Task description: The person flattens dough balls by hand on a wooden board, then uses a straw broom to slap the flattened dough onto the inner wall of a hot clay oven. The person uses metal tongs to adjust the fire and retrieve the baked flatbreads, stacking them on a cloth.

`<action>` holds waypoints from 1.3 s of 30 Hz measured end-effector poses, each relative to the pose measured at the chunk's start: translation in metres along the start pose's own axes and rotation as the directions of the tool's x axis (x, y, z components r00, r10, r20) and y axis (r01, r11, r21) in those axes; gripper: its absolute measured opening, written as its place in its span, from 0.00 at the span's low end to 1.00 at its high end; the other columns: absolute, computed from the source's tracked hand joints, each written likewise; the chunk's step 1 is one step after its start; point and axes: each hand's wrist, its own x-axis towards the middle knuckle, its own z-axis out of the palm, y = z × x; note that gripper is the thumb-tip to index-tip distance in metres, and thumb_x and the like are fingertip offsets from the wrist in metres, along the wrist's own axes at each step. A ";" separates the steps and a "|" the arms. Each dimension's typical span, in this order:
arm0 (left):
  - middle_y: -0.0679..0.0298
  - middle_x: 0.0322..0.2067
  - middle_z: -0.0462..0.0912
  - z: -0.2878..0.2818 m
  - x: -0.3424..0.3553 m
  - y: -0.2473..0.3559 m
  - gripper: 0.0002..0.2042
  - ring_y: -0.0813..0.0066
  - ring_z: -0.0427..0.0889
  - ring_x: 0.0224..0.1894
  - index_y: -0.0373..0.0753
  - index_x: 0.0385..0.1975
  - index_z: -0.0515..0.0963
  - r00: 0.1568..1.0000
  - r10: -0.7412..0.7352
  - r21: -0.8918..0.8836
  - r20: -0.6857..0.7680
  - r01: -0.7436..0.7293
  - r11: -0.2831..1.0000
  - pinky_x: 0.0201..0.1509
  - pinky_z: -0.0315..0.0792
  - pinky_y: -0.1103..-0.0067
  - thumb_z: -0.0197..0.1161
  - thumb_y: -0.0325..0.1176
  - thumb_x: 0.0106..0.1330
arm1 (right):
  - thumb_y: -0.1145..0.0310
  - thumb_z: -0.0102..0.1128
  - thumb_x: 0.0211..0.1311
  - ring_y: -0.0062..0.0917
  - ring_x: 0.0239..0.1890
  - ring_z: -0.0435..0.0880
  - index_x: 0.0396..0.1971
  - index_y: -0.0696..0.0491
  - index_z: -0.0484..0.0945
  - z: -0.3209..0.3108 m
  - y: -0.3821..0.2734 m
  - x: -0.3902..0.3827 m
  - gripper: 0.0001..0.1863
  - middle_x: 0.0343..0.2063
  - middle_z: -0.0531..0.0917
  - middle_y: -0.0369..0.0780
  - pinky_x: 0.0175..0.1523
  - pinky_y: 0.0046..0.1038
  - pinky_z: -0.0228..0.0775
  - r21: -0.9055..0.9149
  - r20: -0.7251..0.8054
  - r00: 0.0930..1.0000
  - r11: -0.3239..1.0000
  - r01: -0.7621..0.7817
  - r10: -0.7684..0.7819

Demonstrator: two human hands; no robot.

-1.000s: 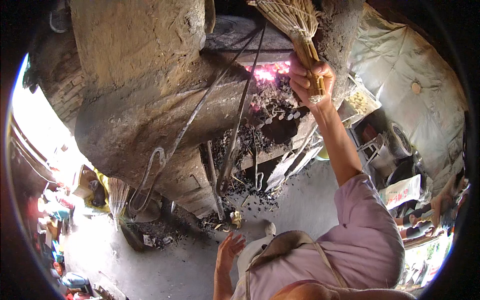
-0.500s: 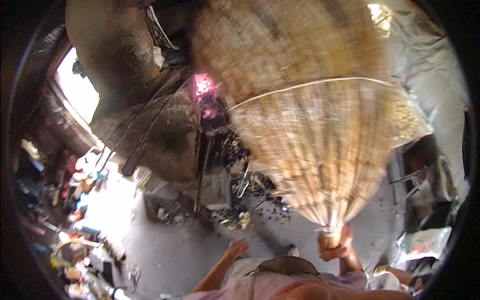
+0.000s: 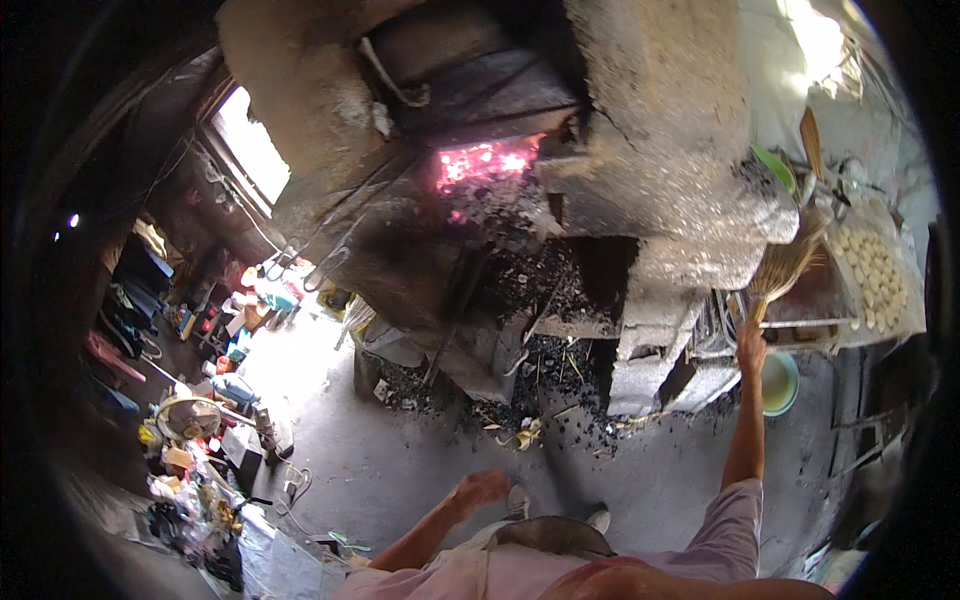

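Observation:
My right arm reaches forward on the right, and my right hand (image 3: 750, 347) is closed round the handle of a straw-coloured palm-leaf fan (image 3: 786, 262). The fan's blade tilts up and away, in front of a dark brown board at the stove's right side. Low in the middle, my left hand (image 3: 482, 487) hangs empty over the floor, its fingers loosely apart and a little blurred. Ahead of me stands a rough clay stove (image 3: 660, 190). Glowing embers (image 3: 488, 163) lie in its mouth, with grey ash and black coals spilling below.
A tray of small pale pieces (image 3: 872, 275) stands at the right, above a green basin (image 3: 780, 384) on the floor. Metal tongs (image 3: 340, 235) lean left of the embers. Clutter (image 3: 215, 400) piles along the left side. Charcoal bits (image 3: 560, 375) litter the floor before the stove.
My right hand has carried the fan away from close to the camera, out to the right, uncovering the stove and embers. My left hand remains low and empty.

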 end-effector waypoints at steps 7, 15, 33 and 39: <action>0.58 0.51 0.68 -0.093 -0.009 0.137 0.22 0.67 0.69 0.52 0.39 0.53 0.64 0.587 0.675 -0.016 -0.446 -0.760 0.650 0.56 0.62 0.70 0.46 0.46 0.64 | 0.75 0.47 0.55 0.23 0.31 0.80 0.43 0.60 0.72 -0.154 -0.236 0.019 0.15 0.34 0.79 0.40 0.27 0.20 0.70 0.932 0.129 0.907 -0.264 -0.250 -0.402; 0.57 0.59 0.55 -0.227 -0.083 0.329 0.35 0.65 0.51 0.61 0.37 0.56 0.56 0.360 0.692 -0.448 -0.626 -0.892 0.058 0.63 0.42 0.67 0.35 0.62 0.60 | 0.53 0.52 0.55 0.32 0.50 0.70 0.47 0.61 0.64 -0.338 -0.498 0.080 0.28 0.44 0.72 0.45 0.53 0.36 0.64 0.416 0.290 0.758 -0.636 -0.650 -0.585; 0.75 0.15 0.59 -0.106 -0.053 0.345 0.20 0.92 0.52 0.10 0.29 0.54 0.60 0.834 0.475 -0.195 0.280 -0.435 0.879 0.09 0.46 0.92 0.47 0.23 0.60 | 0.68 0.49 0.58 0.14 0.08 0.54 0.57 0.53 0.56 -0.303 -0.379 -0.142 0.26 0.10 0.60 0.29 0.12 0.19 0.46 0.384 0.620 0.675 -0.596 -0.705 -0.400; 0.72 0.21 0.62 -0.067 -0.070 0.279 0.15 0.92 0.51 0.11 0.29 0.46 0.68 0.857 0.499 -0.422 0.132 -0.407 0.810 0.12 0.47 0.91 0.49 0.23 0.57 | 0.75 0.50 0.55 0.11 0.11 0.58 0.57 0.56 0.57 -0.314 -0.246 -0.216 0.27 0.13 0.63 0.28 0.14 0.17 0.50 0.602 0.712 0.659 -0.274 -0.750 -0.243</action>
